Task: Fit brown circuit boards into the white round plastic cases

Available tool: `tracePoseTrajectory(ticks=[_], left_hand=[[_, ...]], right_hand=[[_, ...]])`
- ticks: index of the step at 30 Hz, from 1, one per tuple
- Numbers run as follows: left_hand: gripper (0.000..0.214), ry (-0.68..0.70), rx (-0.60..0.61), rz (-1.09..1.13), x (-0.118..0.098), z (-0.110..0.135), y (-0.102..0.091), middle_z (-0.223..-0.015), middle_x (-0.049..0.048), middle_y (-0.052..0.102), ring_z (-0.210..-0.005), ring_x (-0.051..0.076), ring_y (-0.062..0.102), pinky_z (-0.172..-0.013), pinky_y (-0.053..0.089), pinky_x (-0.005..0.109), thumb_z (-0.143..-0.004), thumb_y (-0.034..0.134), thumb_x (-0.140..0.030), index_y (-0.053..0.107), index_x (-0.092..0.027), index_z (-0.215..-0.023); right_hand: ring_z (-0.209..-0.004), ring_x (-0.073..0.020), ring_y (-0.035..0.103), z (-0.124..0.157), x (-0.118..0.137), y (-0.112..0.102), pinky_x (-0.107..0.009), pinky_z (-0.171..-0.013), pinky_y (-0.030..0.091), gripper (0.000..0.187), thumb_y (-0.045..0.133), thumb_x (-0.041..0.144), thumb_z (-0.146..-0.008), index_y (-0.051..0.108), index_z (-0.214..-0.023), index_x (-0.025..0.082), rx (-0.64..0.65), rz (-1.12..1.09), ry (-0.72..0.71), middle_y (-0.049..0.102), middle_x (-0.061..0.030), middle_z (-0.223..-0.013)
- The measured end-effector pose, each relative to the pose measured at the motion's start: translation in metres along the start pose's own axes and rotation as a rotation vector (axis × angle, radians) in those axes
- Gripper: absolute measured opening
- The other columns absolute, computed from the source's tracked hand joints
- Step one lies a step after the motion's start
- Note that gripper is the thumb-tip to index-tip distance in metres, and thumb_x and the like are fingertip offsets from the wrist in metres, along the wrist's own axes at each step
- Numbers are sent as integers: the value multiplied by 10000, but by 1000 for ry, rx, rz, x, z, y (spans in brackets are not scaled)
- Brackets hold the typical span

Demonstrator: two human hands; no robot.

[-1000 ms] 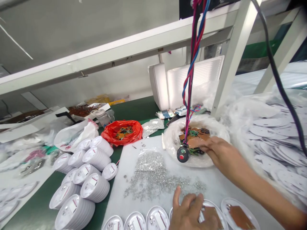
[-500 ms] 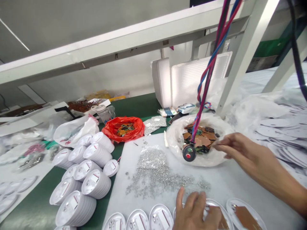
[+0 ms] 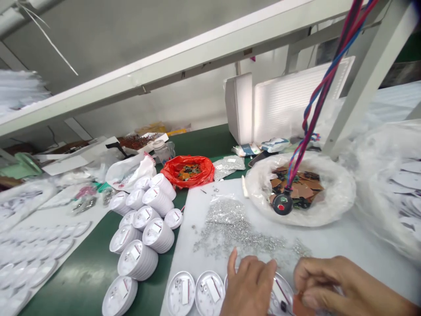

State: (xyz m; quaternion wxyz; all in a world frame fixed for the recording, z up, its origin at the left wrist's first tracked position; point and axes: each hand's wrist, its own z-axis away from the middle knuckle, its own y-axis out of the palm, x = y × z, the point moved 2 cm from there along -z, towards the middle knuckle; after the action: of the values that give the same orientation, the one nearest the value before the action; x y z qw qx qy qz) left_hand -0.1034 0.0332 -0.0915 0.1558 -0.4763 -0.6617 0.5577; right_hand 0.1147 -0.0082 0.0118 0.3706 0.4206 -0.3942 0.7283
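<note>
My left hand (image 3: 248,285) reaches over a row of shallow white round dishes (image 3: 180,287), fingers spread, partly covering the middle ones. Whether it touches a dish I cannot tell. To its right, my right hand (image 3: 329,283) is closed with a brown board (image 3: 300,306), like a small circuit board, at its thumb and fingertips. This board is beside a dish (image 3: 280,293) with a white strip and a small black part inside. Loose small shiny metal parts (image 3: 241,230) lie spread on the white sheet just beyond both hands.
A clear bag of brown boards (image 3: 337,197) stands behind, with a black round button unit (image 3: 283,202) hanging on twisted wires before it. A red bag (image 3: 208,169) holds more boards. Stacks of white dishes (image 3: 140,261) stand left. A metal frame (image 3: 358,92) slants at right.
My right hand has moved from the clear bag down to the dish row, with a brown board at its fingers. My left hand stays over the dishes. The view has turned left.
</note>
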Motion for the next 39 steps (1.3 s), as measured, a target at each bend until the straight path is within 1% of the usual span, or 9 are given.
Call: tracePoseTrajectory(ticks=[3, 8, 11, 18, 25, 29, 32, 35, 39], left_hand=[[990, -10, 97, 63, -4, -10, -11, -1162, 90, 803, -1113, 354, 751, -1241, 353, 727, -733, 901, -554, 462, -231, -1559], [947, -84, 367, 134, -16, -31, -55, -1191, 96, 813, -1080, 330, 789, -1237, 343, 750, -781, 917, -438, 440, -219, -1569], [908, -122, 431, 171, -20, -39, -68, -1184, 115, 813, -1110, 350, 786, -1238, 313, 772, -760, 950, -366, 491, -195, -1524], [811, -99, 369, 212, -17, -33, -63, -1285, 113, 790, -1200, 351, 750, -1273, 258, 763, -741, 982, -307, 575, -216, -1437], [651, -161, 398, 166, -22, -36, -61, -1071, 65, 806, -1091, 324, 755, -1271, 298, 740, -754, 955, -358, 631, -229, -1303], [710, -225, 461, 139, -26, -42, -63, -1031, 78, 805, -1070, 340, 768, -1251, 295, 768, -741, 937, -333, 599, -189, -1349], [771, -227, 511, 177, -29, -46, -70, -1133, 114, 805, -1131, 351, 763, -1256, 262, 781, -767, 879, -268, 529, -160, -1446], [726, -248, 514, 205, -28, -46, -72, -1125, 110, 801, -1121, 343, 766, -1274, 253, 762, -752, 856, -216, 553, -150, -1409], [666, -250, 421, 187, -22, -33, -48, -1008, 45, 784, -1030, 314, 770, -1278, 265, 759, -697, 873, -223, 592, -190, -1300]], right_hand=[[-735, -212, 512, -10, 13, -1, -349, -683, 377, 212, 597, 433, -848, 617, -782, 232, 2, 64, 1, 640, -39, -775], [-807, -245, 600, -21, 24, 9, -377, -785, 456, 124, 529, 315, -834, 564, -743, 239, -63, 189, -79, 678, -67, -832], [-796, -244, 575, -23, 25, 13, -384, -779, 442, 150, 510, 332, -842, 509, -725, 240, -61, 183, -60, 653, -66, -819], [-714, -179, 459, -8, 8, 0, -323, -662, 338, 208, 605, 425, -835, 652, -841, 222, 188, -64, -19, 579, -5, -769], [-807, -249, 596, -20, 16, 10, -394, -774, 444, 146, 471, 310, -877, 495, -751, 240, -12, 284, 0, 671, -76, -831], [-836, -244, 655, -26, 11, 21, -399, -817, 490, 281, 397, 290, -1008, 566, -791, 230, -96, 279, -97, 713, -85, -895], [-905, -249, 681, -29, -2, 26, -408, -855, 503, 286, 389, 201, -999, 644, -870, 220, -118, 306, -143, 734, -90, -965], [-921, -268, 679, -30, -11, 26, -436, -846, 508, 299, 400, 185, -986, 686, -899, 208, -132, 353, -153, 731, -99, -972], [-904, -272, 670, -29, -10, 25, -456, -850, 508, 331, 382, 240, -1025, 672, -870, 206, -154, 368, -141, 722, -98, -953]])
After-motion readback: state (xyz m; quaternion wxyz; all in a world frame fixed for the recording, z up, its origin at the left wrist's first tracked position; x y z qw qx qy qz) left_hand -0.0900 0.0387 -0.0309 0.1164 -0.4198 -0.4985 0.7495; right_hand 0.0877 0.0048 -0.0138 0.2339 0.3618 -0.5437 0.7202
